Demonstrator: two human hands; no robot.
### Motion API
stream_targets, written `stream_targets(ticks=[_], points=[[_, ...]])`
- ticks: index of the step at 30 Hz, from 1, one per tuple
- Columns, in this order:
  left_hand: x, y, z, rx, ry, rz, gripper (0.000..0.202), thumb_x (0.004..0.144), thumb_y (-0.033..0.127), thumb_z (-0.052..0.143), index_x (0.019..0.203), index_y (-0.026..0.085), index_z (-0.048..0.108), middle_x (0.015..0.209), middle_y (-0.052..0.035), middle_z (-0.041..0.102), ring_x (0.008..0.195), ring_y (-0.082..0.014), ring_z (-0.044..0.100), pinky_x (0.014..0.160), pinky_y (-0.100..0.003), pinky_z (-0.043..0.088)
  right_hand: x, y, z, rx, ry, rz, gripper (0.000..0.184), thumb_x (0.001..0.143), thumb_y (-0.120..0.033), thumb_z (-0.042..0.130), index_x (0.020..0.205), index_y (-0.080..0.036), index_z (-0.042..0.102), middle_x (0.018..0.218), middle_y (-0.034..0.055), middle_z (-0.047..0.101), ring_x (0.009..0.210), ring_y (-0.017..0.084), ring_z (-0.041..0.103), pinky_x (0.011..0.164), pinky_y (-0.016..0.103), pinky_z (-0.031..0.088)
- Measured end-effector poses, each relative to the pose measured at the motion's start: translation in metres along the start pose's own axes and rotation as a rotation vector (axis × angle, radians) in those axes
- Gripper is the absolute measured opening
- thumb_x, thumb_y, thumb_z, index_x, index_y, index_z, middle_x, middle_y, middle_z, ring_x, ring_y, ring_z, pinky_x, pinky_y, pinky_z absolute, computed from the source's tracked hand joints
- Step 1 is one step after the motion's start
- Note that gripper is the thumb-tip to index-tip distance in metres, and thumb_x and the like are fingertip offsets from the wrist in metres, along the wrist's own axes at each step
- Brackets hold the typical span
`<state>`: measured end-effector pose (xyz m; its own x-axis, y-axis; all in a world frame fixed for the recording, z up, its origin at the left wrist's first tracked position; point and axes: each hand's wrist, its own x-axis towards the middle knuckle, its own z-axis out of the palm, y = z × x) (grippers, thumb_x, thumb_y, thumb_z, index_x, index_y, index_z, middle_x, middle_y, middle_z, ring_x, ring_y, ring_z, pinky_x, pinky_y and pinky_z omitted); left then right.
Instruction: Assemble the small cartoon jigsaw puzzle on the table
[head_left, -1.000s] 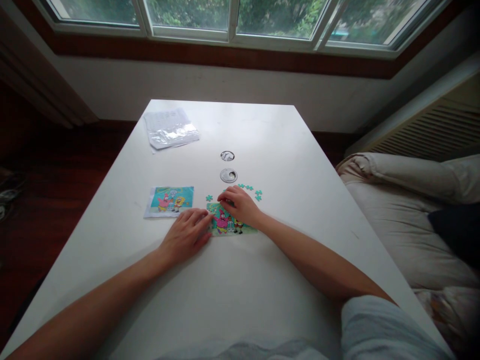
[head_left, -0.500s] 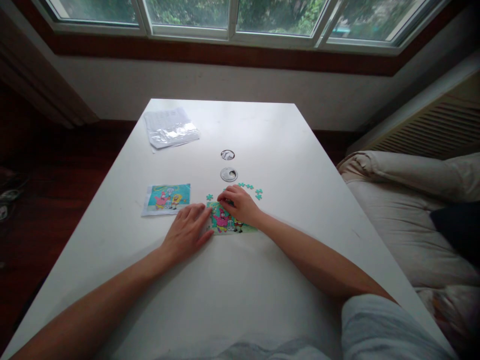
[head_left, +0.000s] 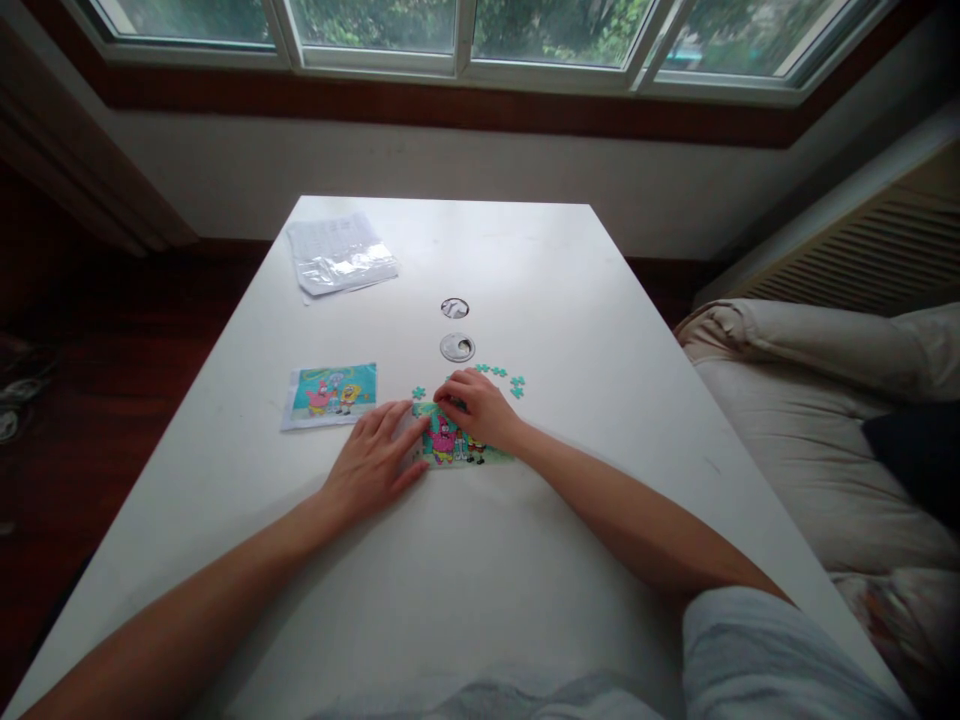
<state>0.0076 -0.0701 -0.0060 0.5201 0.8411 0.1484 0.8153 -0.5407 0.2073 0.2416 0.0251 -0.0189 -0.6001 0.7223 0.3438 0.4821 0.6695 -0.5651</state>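
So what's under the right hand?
The right hand rests on the puzzle, at its far edge. Cartoon figures show beside it; the part beneath the hand is covered, so any piece there is hidden.

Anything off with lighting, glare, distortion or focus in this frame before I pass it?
Head view: daylight from the window lights the white table, soft shadows under the forearms; the wide lens stretches the picture's corners; glare whitens the plastic bag; the puzzle and loose pieces look small and soft.

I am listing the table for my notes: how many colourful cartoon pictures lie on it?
2. One printed picture lies just beyond the left hand. The other, the puzzle, lies at that hand's fingertips, partly covered by the right hand. I see no others.
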Motion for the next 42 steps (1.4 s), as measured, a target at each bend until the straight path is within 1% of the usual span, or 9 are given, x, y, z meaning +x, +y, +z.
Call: stream_targets(ticks=[18, 22, 25, 28, 31, 34, 37, 39, 42], points=[[0.0, -0.001, -0.001, 0.029, -0.015, 0.05, 0.064, 0.099, 0.051, 0.057, 0.155, 0.022, 0.045, 0.164, -0.0138, 0.038, 0.153, -0.0372, 0.029, 0.125, -0.058, 0.026, 0.0, 0.001, 0.002, -0.013, -0.016, 0.003, 0.011, 0.097, -0.021, 0.061, 0.097, -0.023, 0.071, 0.096, 0.0058, 0.068, 0.094, 0.022, 0.056, 0.09, 0.037, 0.042], [0.0, -0.002, -0.002, 0.047, -0.025, 0.095, 0.065, 0.101, 0.05, 0.055, 0.157, 0.018, 0.042, 0.164, -0.0132, 0.039, 0.153, -0.0371, 0.029, 0.125, -0.058, 0.027, -0.001, -0.003, 0.001, 0.023, 0.01, 0.003, 0.012, 0.098, -0.021, 0.06, 0.095, -0.022, 0.071, 0.092, 0.005, 0.068, 0.092, 0.021, 0.057, 0.089, 0.036, 0.044], [0.0, -0.005, -0.002, 0.019, -0.016, 0.147, 0.059, 0.103, 0.044, 0.053, 0.156, 0.02, 0.044, 0.162, -0.0104, 0.044, 0.15, -0.0347, 0.035, 0.124, -0.056, 0.03, 0.001, -0.003, -0.003, 0.087, 0.078, 0.024, 0.013, 0.098, -0.021, 0.058, 0.093, -0.023, 0.07, 0.089, 0.0041, 0.069, 0.09, 0.02, 0.059, 0.086, 0.035, 0.046], [0.0, -0.006, -0.002, -0.016, -0.032, 0.192, 0.058, 0.103, 0.045, 0.053, 0.156, 0.022, 0.045, 0.159, -0.0089, 0.049, 0.148, -0.0345, 0.038, 0.123, -0.056, 0.032, 0.005, 0.004, -0.019, 0.12, 0.203, 0.073, 0.014, 0.097, -0.023, 0.058, 0.093, -0.023, 0.071, 0.09, 0.0045, 0.071, 0.089, 0.02, 0.061, 0.084, 0.035, 0.048], [-0.001, -0.006, -0.003, -0.048, -0.046, 0.197, 0.06, 0.102, 0.046, 0.055, 0.157, 0.023, 0.044, 0.159, -0.0095, 0.049, 0.148, -0.0348, 0.039, 0.123, -0.057, 0.033, 0.009, 0.016, -0.05, 0.131, 0.281, 0.196, 0.014, 0.094, -0.028, 0.061, 0.096, -0.021, 0.073, 0.091, 0.0048, 0.073, 0.087, 0.019, 0.064, 0.08, 0.034, 0.05], [0.0, -0.007, -0.004, -0.078, -0.051, 0.199, 0.06, 0.103, 0.044, 0.055, 0.158, 0.025, 0.043, 0.158, -0.0088, 0.05, 0.148, -0.0332, 0.04, 0.122, -0.055, 0.035, 0.006, 0.021, -0.09, 0.099, 0.151, 0.331, 0.018, 0.093, -0.035, 0.062, 0.095, -0.022, 0.074, 0.084, 0.0021, 0.074, 0.074, 0.017, 0.063, 0.071, 0.032, 0.05], [-0.001, -0.008, -0.004, -0.065, -0.07, 0.209, 0.062, 0.103, 0.045, 0.054, 0.16, 0.025, 0.04, 0.161, -0.0077, 0.047, 0.15, -0.0336, 0.037, 0.123, -0.054, 0.032, -0.004, 0.019, -0.123, 0.064, -0.001, 0.286, 0.02, 0.095, -0.037, 0.062, 0.1, -0.023, 0.075, 0.091, 0.0026, 0.075, 0.08, 0.017, 0.065, 0.072, 0.032, 0.05], [-0.002, -0.006, -0.004, -0.041, -0.097, 0.217, 0.065, 0.103, 0.047, 0.053, 0.161, 0.024, 0.036, 0.164, -0.007, 0.042, 0.152, -0.0341, 0.033, 0.125, -0.055, 0.027, -0.014, 0.02, -0.133, 0.025, 0.012, 0.286, 0.018, 0.095, -0.035, 0.062, 0.099, -0.023, 0.075, 0.091, 0.003, 0.075, 0.078, 0.018, 0.065, 0.071, 0.032, 0.05], [-0.002, -0.002, -0.003, -0.019, -0.138, 0.235, 0.07, 0.103, 0.049, 0.053, 0.164, 0.024, 0.029, 0.167, -0.0059, 0.036, 0.155, -0.0334, 0.028, 0.128, -0.054, 0.02, -0.031, 0.03, -0.129, -0.101, 0.056, 0.309, 0.016, 0.095, -0.03, 0.061, 0.098, -0.022, 0.074, 0.091, 0.0048, 0.074, 0.078, 0.019, 0.064, 0.074, 0.035, 0.05]])
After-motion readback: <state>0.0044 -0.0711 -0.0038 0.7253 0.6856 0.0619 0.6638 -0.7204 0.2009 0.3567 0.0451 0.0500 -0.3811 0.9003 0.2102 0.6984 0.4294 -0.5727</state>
